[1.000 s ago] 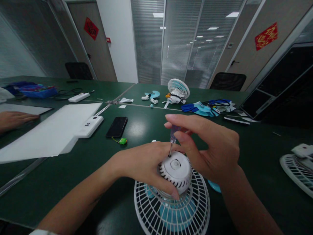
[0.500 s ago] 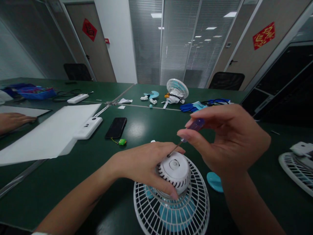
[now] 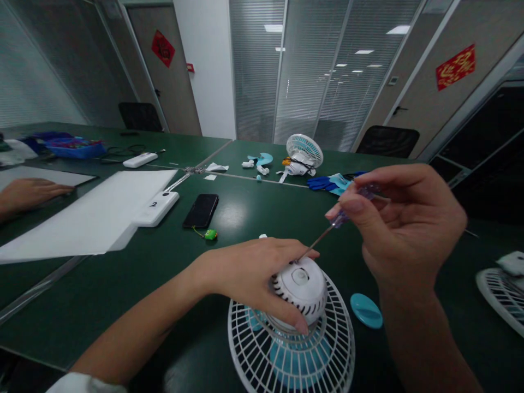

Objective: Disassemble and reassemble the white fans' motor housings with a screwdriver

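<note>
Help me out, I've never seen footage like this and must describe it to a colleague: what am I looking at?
There is no machine here, just a person's two bare hands. The camera is worn on their head, looking forward and down, so we see roughly what they see.

The left hand grips the round back of a white fan. The right hand holds a screwdriver with a clear purplish handle, its tip at the far edge of that back.

On the green table lie a blue disc and a dark phone; another fan stands farther off. At the left, another person's hand shows.
</note>
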A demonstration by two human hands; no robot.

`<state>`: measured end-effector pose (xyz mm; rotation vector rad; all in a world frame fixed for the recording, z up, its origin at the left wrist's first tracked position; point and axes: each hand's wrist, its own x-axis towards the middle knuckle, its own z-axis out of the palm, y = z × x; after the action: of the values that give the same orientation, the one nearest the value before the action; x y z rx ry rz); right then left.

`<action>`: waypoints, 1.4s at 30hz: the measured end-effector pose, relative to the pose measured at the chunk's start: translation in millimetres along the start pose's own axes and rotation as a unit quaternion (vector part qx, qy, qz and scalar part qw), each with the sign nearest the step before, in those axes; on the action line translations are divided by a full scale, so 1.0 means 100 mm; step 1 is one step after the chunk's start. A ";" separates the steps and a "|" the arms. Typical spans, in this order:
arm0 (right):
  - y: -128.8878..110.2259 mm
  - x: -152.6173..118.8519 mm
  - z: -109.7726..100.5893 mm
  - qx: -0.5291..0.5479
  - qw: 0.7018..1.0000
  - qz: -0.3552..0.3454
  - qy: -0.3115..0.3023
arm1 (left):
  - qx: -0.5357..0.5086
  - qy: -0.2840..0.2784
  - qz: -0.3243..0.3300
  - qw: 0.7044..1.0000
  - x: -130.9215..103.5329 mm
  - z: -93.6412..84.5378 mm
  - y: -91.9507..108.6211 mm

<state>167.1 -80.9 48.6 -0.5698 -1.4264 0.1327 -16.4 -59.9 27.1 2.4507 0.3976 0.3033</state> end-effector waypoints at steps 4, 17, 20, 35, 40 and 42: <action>-0.02 -0.06 0.05 -0.026 1.000 0.001 -0.012 | -0.010 -0.005 0.000 1.000 0.01 -0.01 0.01; -0.02 -0.10 0.02 -0.112 0.992 -0.028 -0.042 | -0.023 -0.013 -0.002 1.000 0.00 -0.02 0.00; -0.02 -0.10 0.03 -0.116 0.990 -0.062 -0.044 | -0.026 -0.016 -0.002 1.000 0.00 -0.03 -0.02; -0.02 -0.01 -0.01 -0.040 0.999 -0.030 0.002 | -0.004 -0.011 0.022 1.000 -0.05 -0.06 0.00; 0.01 -0.02 0.02 -0.029 1.000 0.003 -0.012 | -0.003 -0.023 -0.005 1.000 -0.05 -0.07 0.01; 0.02 -0.03 0.03 -0.031 0.999 0.006 -0.013 | -0.007 -0.025 -0.009 1.000 -0.05 -0.07 0.02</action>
<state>164.5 -80.1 45.4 -0.6293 -1.4559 0.1058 -23.0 -59.3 33.1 2.4344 0.3945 0.2364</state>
